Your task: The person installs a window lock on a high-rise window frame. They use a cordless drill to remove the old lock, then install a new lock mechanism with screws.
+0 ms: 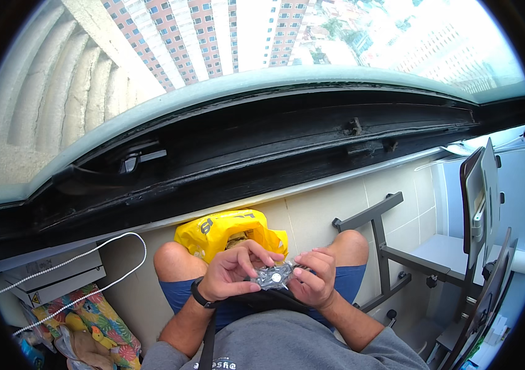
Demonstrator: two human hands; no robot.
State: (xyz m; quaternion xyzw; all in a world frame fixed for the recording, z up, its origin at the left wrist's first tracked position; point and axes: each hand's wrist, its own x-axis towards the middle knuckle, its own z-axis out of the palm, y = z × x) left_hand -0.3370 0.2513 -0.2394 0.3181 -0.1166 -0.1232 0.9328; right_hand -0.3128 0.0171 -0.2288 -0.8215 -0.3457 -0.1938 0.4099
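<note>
Between my two hands, above my lap, is a small crinkled clear plastic packet (270,275) with something dark inside and a round white spot on it. My left hand (233,271) pinches its left end between thumb and fingers. At the other end, my right hand (313,276) grips it with bent fingers. What the packet contains is too small to make out. Just beyond my hands a yellow plastic bag (218,232) stands open on the floor between my knees, with brownish contents partly showing. A black strap or pouch (275,301) lies across my lap under the packet.
A black window frame (287,132) with glass runs across the far side. On the right stand a dark metal stand with casters (386,253) and upright panels (477,197). A white box (59,274), a looped white cord (142,243) and a colourful patterned cloth (105,308) are on the left.
</note>
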